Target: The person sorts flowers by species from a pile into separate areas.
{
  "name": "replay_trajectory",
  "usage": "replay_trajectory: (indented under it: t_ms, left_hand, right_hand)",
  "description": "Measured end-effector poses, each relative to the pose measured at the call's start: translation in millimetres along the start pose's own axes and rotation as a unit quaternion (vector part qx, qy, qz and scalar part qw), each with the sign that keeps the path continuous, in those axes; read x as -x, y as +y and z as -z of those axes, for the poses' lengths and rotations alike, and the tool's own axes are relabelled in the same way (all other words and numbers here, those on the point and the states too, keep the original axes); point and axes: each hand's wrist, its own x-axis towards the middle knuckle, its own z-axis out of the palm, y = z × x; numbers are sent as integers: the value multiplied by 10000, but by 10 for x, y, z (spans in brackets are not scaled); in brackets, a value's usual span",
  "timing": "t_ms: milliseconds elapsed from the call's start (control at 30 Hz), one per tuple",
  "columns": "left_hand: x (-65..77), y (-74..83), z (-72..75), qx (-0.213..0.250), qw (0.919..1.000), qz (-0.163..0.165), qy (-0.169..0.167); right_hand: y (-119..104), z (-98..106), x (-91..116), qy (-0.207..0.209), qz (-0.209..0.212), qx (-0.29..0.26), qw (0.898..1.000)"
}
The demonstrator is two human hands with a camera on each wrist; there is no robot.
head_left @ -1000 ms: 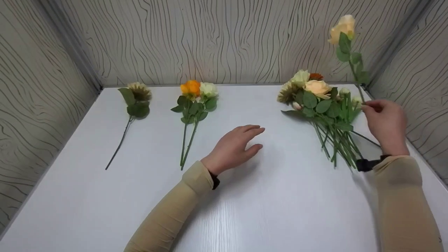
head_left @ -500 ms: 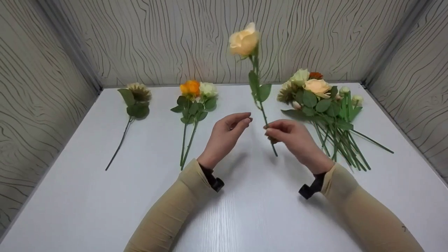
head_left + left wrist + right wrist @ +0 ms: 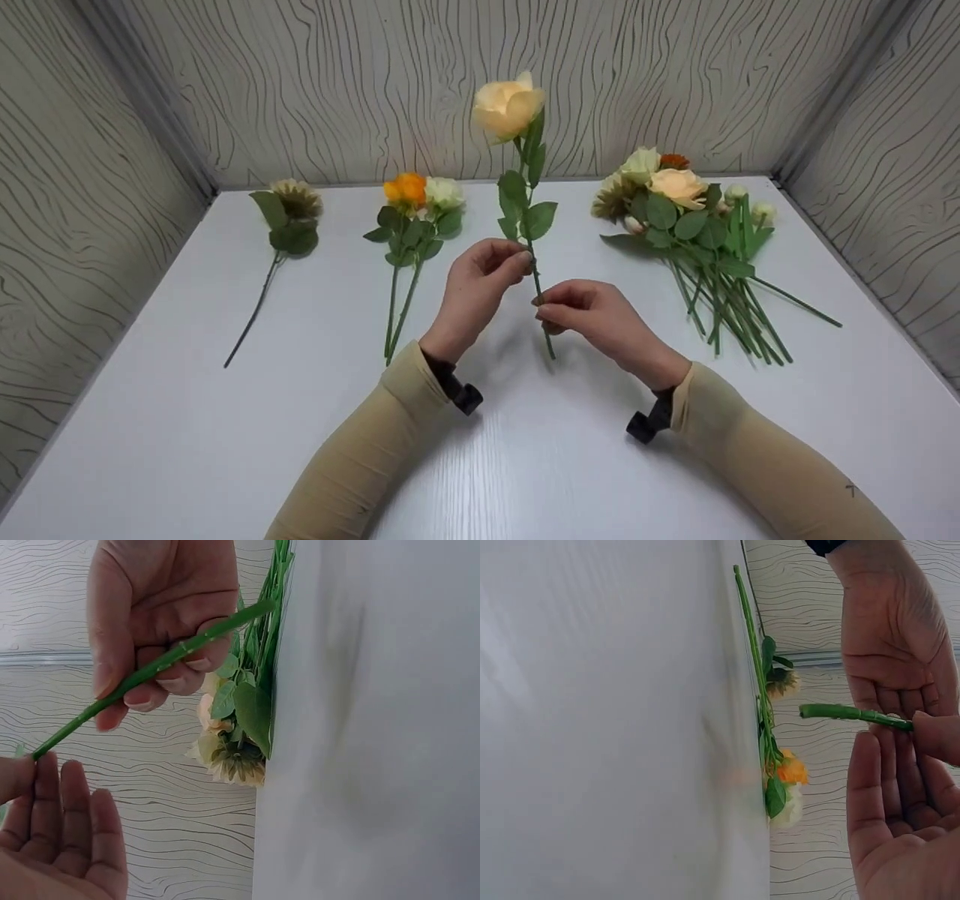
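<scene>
A peach rose (image 3: 508, 109) stands nearly upright above the middle of the table, its bloom high and its stem leaning slightly. My left hand (image 3: 476, 291) pinches the green stem just under the leaves, between thumb and index finger. Lower down, my right hand (image 3: 604, 319) pinches the same stem, and the cut end sticks out below. The left wrist view shows the bare stem (image 3: 142, 675) running from one hand to the other. In the right wrist view the stem's end (image 3: 840, 712) points away from my thumb; the bloom is out of sight there.
On the right lies a pile of mixed flowers (image 3: 679, 187), stems towards me. An orange flower (image 3: 406, 191) and a whitish flower (image 3: 445, 193) lie left of centre. Farther left is a single beige flower (image 3: 298, 199). Patterned panels (image 3: 360, 90) enclose the white table (image 3: 480, 465).
My right hand has carried the rose from beside the right-hand pile to the middle. My left hand has raised its fingers and now pinches the stem too.
</scene>
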Motion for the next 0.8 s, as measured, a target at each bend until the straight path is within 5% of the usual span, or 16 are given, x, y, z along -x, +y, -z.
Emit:
replay_trajectory:
  t_ms: [300, 800]
  left_hand:
    - [13, 4, -29, 456, 9984, 208, -265]
    - [10, -23, 1, 235, 9991, 179, -305]
  right_hand:
    - [45, -69, -1, -276, -161, 217, 9993]
    - [57, -65, -12, -268, -168, 186, 9993]
